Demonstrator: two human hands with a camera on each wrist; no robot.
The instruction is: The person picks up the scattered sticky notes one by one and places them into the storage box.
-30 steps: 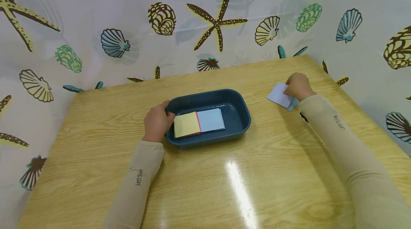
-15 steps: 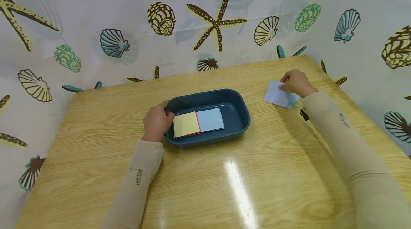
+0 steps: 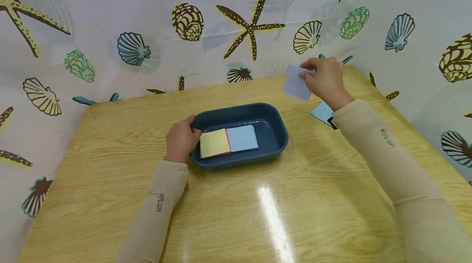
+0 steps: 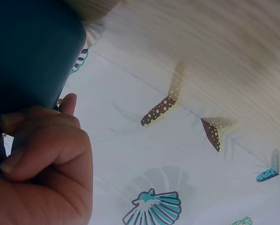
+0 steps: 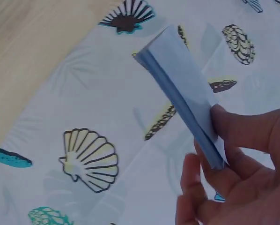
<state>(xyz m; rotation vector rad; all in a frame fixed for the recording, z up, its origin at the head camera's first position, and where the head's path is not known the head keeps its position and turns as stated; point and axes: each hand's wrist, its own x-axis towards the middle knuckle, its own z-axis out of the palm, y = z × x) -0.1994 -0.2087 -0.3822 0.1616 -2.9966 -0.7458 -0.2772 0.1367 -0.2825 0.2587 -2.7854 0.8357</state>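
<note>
A dark blue oblong tray (image 3: 271, 137) lies on the table, its left end gripped by my left hand (image 3: 180, 140), thumb over the rim. Inside it, a yellow note pad (image 3: 215, 144) sits beside a light blue note pad (image 3: 242, 137); pink shows along the yellow one's edge. Up in the air to the tray's right, my right hand (image 3: 326, 79) pinches a pale lavender note pad (image 3: 296, 83) at one edge between thumb and fingers. The right wrist view shows that pad (image 5: 182, 75) edge-on, as a thin stack. Another light blue pad (image 3: 322, 112) lies below, partly hidden by the right forearm.
The wooden table (image 3: 228, 214) reaches back to a curtain (image 3: 155, 17) printed with shells and starfish, which also hangs along the right side. A bright light streak (image 3: 274, 222) reflects off the tabletop in front of the tray.
My right hand has lifted the lavender pad off the table, up and leftward, uncovering more of the light blue pad beneath. The left hand and tray have stayed put.
</note>
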